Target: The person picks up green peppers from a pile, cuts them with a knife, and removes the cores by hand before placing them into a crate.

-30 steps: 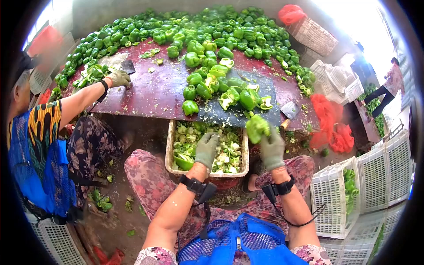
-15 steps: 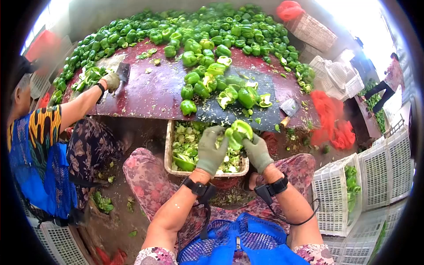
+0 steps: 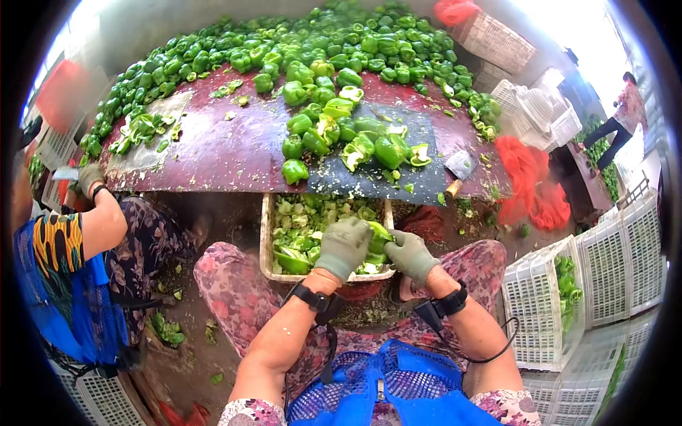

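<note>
My gloved left hand has its fingers closed on a piece of green pepper above the right half of a white crate. Pepper scraps and cores lie in that crate. On the other side of the piece, my gloved right hand grips its edge between thumb and fingers. Beyond the crate, cut and whole green peppers rest on the dark red table. A cleaver lies flat near the table's front right edge.
A large heap of peppers covers the table's back. A co-worker sits at the left with a blade. White crates and red netting stand at the right. Another person is farther off.
Both my hands have moved slightly down toward the crate with the pepper piece. The co-worker's gloved hand and blade have moved left, off the tabletop.
</note>
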Action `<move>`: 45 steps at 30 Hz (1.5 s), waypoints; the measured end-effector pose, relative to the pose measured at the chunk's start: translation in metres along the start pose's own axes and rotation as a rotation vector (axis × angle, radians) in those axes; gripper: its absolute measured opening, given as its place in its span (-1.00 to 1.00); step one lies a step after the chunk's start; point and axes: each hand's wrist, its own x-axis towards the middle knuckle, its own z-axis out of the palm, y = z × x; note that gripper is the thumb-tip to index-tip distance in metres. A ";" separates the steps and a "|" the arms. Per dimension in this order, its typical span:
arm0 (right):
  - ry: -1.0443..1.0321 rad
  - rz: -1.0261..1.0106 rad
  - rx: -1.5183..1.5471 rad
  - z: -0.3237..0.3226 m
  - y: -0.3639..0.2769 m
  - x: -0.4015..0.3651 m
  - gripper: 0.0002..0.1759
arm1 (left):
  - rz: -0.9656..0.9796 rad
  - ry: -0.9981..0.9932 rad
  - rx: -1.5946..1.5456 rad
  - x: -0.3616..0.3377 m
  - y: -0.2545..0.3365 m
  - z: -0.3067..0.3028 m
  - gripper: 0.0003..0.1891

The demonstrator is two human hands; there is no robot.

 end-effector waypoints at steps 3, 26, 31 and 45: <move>0.136 0.026 0.034 -0.020 0.007 -0.001 -0.56 | -0.548 0.156 -0.905 0.001 -0.007 0.001 -0.81; 1.489 -0.152 0.820 -0.322 0.269 -0.164 -0.59 | -0.860 0.397 -1.475 -0.003 -0.015 0.005 -0.39; 0.785 -0.148 0.494 -0.188 0.094 -0.053 -0.66 | -0.954 0.435 -1.474 -0.001 -0.010 0.012 -0.57; 0.204 -0.475 -1.378 0.025 -0.039 0.238 -0.49 | -1.002 0.498 -1.547 -0.007 -0.030 0.002 -0.62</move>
